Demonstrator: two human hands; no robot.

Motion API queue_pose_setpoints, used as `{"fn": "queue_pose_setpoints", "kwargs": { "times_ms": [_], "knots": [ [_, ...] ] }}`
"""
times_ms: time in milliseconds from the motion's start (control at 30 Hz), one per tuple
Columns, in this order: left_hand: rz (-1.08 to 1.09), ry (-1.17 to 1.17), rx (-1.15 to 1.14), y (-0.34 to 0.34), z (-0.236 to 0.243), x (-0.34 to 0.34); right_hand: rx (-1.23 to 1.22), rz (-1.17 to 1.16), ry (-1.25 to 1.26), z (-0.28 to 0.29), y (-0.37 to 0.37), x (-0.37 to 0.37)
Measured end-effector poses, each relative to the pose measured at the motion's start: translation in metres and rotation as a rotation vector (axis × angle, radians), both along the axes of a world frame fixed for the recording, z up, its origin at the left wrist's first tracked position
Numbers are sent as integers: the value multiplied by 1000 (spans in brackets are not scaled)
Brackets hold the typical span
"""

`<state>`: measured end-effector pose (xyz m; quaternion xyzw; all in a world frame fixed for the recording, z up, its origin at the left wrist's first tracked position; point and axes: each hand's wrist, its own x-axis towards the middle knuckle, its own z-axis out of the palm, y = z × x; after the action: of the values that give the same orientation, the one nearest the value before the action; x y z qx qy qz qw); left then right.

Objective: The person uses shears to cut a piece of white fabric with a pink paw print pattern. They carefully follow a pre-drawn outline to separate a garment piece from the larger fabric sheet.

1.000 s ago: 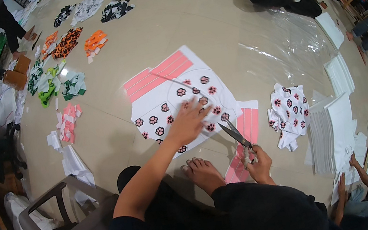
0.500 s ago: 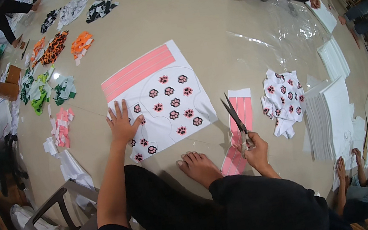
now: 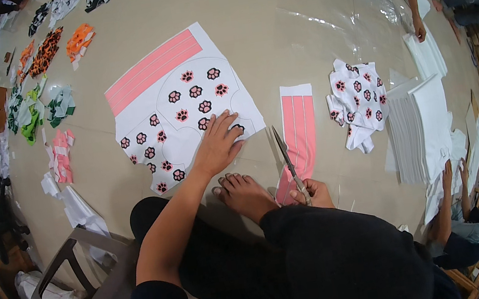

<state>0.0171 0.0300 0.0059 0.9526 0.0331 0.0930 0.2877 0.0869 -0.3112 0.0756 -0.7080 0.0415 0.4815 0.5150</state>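
Note:
A white fabric sheet point(image 3: 216, 52) with pink stripes, black and pink paw prints and thin outlined shapes lies flat on the floor before me. My left hand point(image 3: 217, 143) rests flat on its lower right part, fingers stretched, covering a few prints. In my right hand point(image 3: 316, 192) is a pair of scissors point(image 3: 287, 158), blades pointing up and away, near the sheet's right corner but apart from it. Beneath the scissors lies a pink striped fabric strip point(image 3: 300, 122) with a white end. Farther right is a crumpled heap of paw-print fabric pieces point(image 3: 358, 99).
My bare foot point(image 3: 246, 194) is close below the sheet. Stacked white sheets point(image 3: 417, 130) and clear plastic film point(image 3: 350, 24) lie right. Left are piles of coloured scraps point(image 3: 48, 51) and a grey plastic stool point(image 3: 74, 283). Co-workers' hands point(image 3: 447, 178) show at the right.
My left hand has slid from the sheet's left side to its lower right part. The scissors have turned more edge-on in my right hand. The whole view has shifted.

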Motion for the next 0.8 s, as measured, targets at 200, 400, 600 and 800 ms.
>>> {"fn": "queue_pose_setpoints", "kwargs": {
  "times_ms": [200,400,600,800],
  "knots": [
    [122,-75,31,-23,-10,12,0,23,48,-2,6,3],
    [180,-124,24,-36,-8,20,7,45,89,-11,10,7],
    [182,-150,65,-35,-9,16,24,56,117,-20,17,9],
    [169,-152,65,-35,-8,19,14,32,129,-27,26,8]
  ]
}}
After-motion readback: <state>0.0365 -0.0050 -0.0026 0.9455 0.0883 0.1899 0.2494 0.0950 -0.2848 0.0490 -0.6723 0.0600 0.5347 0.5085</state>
